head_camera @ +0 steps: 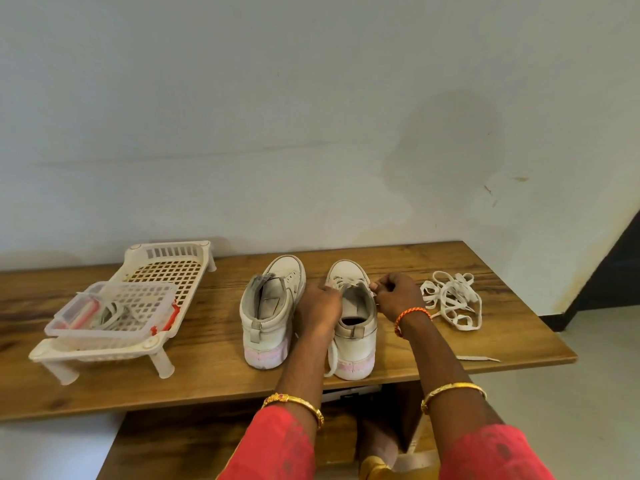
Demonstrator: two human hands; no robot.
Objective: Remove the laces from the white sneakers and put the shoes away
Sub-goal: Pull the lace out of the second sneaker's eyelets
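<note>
Two white sneakers stand side by side on the wooden table (415,348), heels toward me. The left sneaker (268,317) has no lace in it. The right sneaker (355,327) still carries its lace (330,360), one end of which hangs down over the heel. My left hand (320,306) grips the right sneaker's left side by the eyelets. My right hand (394,294) pinches the lace at the eyelets on the shoe's right side. A loose white lace (452,299) lies in a heap on the table to the right.
A white plastic rack (154,271) stands at the table's left, with a small clear basket (114,308) of items on it. The wall rises right behind the table. A lace tip (479,358) lies near the front right edge. A lower shelf shows under the table.
</note>
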